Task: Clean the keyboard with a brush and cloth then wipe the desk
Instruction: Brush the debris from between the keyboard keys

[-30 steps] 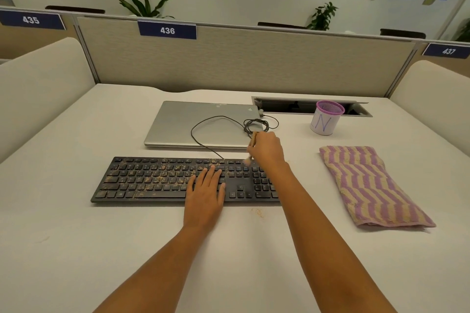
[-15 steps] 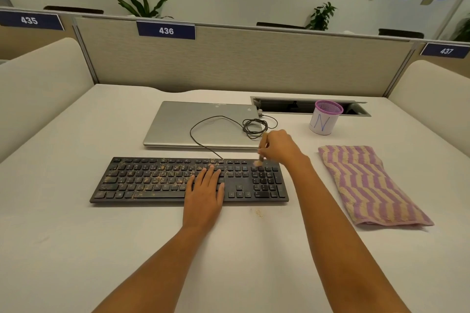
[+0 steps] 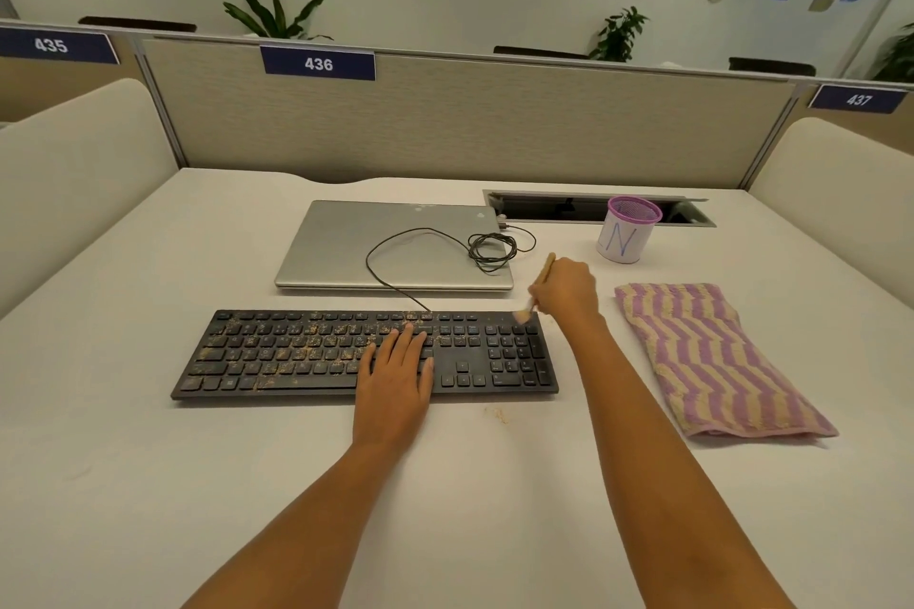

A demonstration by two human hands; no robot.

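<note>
Black keyboard point(image 3: 297, 354), long axis left–right. Our left hand point(image 3: 395, 373) lay flat on its keys, fingers straight. Our right hand point(image 3: 566, 289) gripped a brush point(image 3: 548, 265), bristles pointing down-left onto its far-right corner.

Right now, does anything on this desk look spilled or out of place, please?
Yes: tan crumbs litter the left and middle keys of the flat black keyboard, and a small crumb patch lies on the white desk in front of it.

Our white desk point(image 3: 148, 485) and what it carries

We see a crumb-strewn black keyboard point(image 3: 297, 356) mid-desk, a closed silver laptop point(image 3: 395, 247) just behind it, a striped cloth point(image 3: 712, 356) to the right, a purple-rimmed cup point(image 3: 625, 237) behind that, and crumbs point(image 3: 498, 414) near the keyboard's front edge.
</note>
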